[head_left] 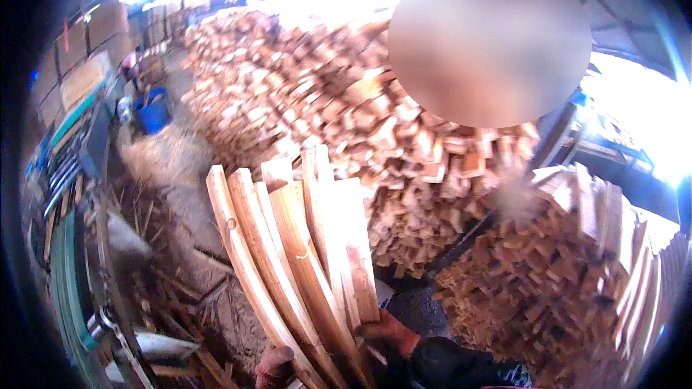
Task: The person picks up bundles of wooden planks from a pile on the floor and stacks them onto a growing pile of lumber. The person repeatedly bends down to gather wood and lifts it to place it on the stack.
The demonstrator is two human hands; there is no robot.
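gripping boards (306, 266) — lower ends cropped, left hand (274, 369) partly cropped

The boards (311, 266) are tan, the bucket (153, 118) blue.

Head-worn fisheye view, obliquely downward

Planks (306, 259) before wood heap (310, 101), bucket (152, 112) left, second pile (533, 288) right
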